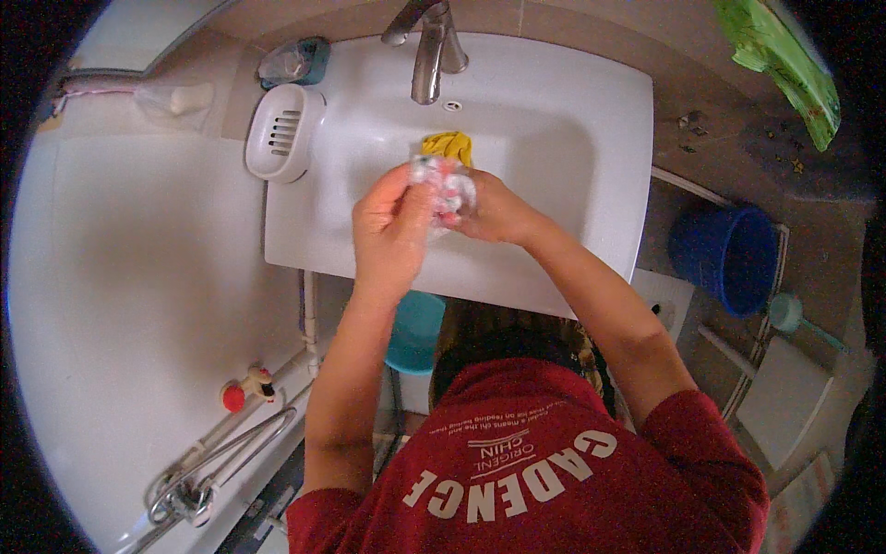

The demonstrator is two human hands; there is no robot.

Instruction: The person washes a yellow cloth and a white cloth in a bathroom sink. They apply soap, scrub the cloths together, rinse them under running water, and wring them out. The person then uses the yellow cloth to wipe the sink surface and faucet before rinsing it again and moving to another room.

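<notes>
Over the white washbasin (pixel 540 145), a small white cloth item with pink and dark patches (pixel 451 194) is bunched between my two hands. It is motion-blurred, so its exact kind is unclear. My left hand (pixel 389 225) grips it from the left, thumb on top. From the right, my right hand (pixel 500 208) closes around its other side; some of those fingers are hidden behind the cloth. Just beyond the hands, a crumpled yellow cloth (pixel 448 145) lies in the basin, partly covered by the bunched item.
A metal faucet (pixel 428 66) rises at the basin's back. On the left rim sit a slotted white soap dish (pixel 282 133) and a teal container (pixel 311 62). A green plastic package (pixel 789 69) hangs upper right. Below stand a blue bucket (pixel 747 260) and a turquoise basin (pixel 415 336).
</notes>
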